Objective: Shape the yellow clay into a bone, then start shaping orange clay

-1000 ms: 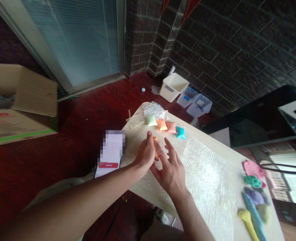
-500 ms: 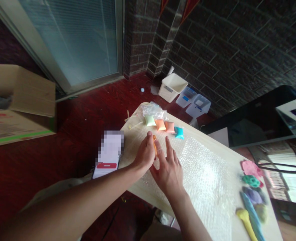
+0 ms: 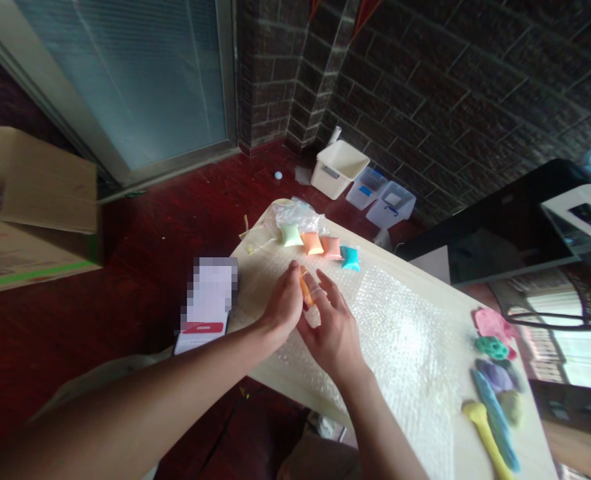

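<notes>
Between my two hands, over the near left part of the table, is a small piece of orange modelling clay (image 3: 306, 288), mostly hidden by fingers. My left hand (image 3: 284, 300) cups it from the left, thumb upward. On the other side my right hand (image 3: 333, 327) presses its bent fingers against it, and the fingers are partly apart. Clear glints show by the right fingers; whether a wrapper is there I cannot tell. Just beyond lie small clay packets: pale green (image 3: 291, 235), orange (image 3: 312, 243), salmon (image 3: 331, 247) and blue (image 3: 350, 257).
Bubble wrap (image 3: 405, 340) covers much of the table. Shaped clay pieces, including a yellow one (image 3: 488, 433) and a pink one (image 3: 493, 325), lie at the right edge. A phone (image 3: 208, 300) stands left of the table. Bins (image 3: 339, 170) and a cardboard box (image 3: 45, 200) are on the floor.
The view has shifted slightly, so everything sits a little further left. My right hand's raised fingers have come down closer to the orange clay, and more of the clay shows.
</notes>
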{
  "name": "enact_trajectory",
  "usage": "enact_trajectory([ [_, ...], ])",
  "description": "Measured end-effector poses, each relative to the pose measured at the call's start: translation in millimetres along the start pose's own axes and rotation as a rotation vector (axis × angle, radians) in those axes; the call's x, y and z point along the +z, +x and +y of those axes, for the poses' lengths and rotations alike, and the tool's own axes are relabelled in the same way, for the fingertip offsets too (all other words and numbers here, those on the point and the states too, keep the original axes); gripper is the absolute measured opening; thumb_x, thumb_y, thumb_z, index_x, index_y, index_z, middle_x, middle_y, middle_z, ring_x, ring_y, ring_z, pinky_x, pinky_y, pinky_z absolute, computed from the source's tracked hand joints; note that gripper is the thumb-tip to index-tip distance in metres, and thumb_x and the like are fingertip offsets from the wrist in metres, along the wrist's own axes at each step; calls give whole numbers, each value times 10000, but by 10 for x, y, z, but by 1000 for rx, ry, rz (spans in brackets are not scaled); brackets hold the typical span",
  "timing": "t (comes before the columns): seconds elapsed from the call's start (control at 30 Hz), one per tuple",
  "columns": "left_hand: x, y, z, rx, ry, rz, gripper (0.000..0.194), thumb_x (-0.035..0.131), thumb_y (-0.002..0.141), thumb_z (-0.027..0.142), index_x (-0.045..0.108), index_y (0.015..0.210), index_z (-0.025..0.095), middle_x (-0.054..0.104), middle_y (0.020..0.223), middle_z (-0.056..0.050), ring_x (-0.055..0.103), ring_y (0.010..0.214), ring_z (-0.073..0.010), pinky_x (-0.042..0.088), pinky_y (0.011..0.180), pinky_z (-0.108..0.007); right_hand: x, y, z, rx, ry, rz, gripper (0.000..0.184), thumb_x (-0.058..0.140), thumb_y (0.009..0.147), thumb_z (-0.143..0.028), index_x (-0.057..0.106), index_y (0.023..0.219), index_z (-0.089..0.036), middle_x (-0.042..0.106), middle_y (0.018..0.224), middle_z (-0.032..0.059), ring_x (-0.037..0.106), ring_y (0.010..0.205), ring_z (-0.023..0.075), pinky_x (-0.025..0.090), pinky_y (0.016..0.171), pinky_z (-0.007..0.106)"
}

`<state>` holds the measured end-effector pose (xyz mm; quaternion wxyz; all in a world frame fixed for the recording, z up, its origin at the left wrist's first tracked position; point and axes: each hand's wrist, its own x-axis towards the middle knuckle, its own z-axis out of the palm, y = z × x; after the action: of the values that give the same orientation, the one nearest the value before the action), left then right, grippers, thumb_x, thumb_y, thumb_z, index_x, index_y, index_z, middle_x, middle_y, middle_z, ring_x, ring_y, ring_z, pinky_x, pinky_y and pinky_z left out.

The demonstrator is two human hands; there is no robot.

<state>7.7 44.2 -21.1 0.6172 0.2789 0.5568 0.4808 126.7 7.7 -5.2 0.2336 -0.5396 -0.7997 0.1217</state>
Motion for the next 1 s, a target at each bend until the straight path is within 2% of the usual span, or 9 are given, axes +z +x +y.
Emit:
enact_trajectory([
  [0.1, 2, 5, 11, 43, -27, 8, 567, 420, 1030, 682, 598, 762, 215, 648, 652, -34, 614, 590, -187, 470, 566, -301, 7, -23, 12, -32, 55, 1, 668, 664, 986, -286, 452, 1616, -228, 481, 1613, 225, 576, 1430, 405, 585, 1079, 631],
  [0.23, -1, 56, 15, 22, -125, 51, 563, 437, 1018, 694, 639, 822, 207, 718, 764, -71, 683, 683, -215, 533, 644, -326, 82, -103, 11, -99, 122, -41, 840, 621, 981, -202, 215, 1716, -246, 323, 1728, 197, 348, 1604, 394, 487, 1197, 641],
  [0.3, -5, 80, 5, 20, -161, 31, 590, 425, 1008, 725, 645, 828, 208, 717, 749, -70, 690, 680, -222, 547, 651, -335, 100, -126, 20, -111, 119, -51, 879, 613, 979, -185, 157, 1728, -253, 273, 1753, 189, 319, 1617, 397, 473, 1208, 647],
  [0.4, -17, 94, -7, 38, -184, -12, 604, 423, 1003, 738, 655, 837, 205, 719, 751, -73, 685, 681, -216, 548, 644, -330, 99, -114, 50, -113, 36, -31, 866, 632, 980, -193, 199, 1720, -310, 233, 1769, 175, 441, 1540, 425, 531, 1138, 666],
  [0.53, -47, 71, 16, 88, -117, -10, 569, 432, 1020, 693, 624, 791, 210, 700, 765, -60, 641, 685, -194, 507, 638, -309, 104, -67, 62, -107, -92, 15, 852, 654, 979, -188, 247, 1707, -362, 246, 1771, 161, 577, 1408, 421, 600, 1040, 646],
  [0.63, -65, 43, 38, 74, -63, -31, 577, 391, 1033, 683, 583, 751, 218, 631, 696, -31, 571, 604, -177, 459, 582, -305, 114, -46, 29, -109, -154, 34, 849, 677, 974, -208, 268, 1702, -363, 271, 1767, 153, 590, 1388, 419, 604, 1033, 646],
  [0.73, -69, 29, 40, 46, -36, -20, 573, 377, 1038, 679, 591, 771, 219, 637, 704, -36, 569, 580, -177, 438, 544, -303, 110, -31, -15, -91, -174, 39, 850, 684, 971, -228, 272, 1701, -368, 304, 1754, 154, 601, 1375, 419, 612, 1019, 648],
  [1.0, -22, 10, 13, -53, -44, -2, 556, 458, 1003, 714, 581, 774, 223, 595, 624, -18, 540, 506, -171, 401, 485, -301, 65, -14, -63, -32, -212, 28, 709, 638, 966, -198, 428, 1641, -245, 419, 1671, 243, 611, 1360, 455, 609, 1001, 661],
])
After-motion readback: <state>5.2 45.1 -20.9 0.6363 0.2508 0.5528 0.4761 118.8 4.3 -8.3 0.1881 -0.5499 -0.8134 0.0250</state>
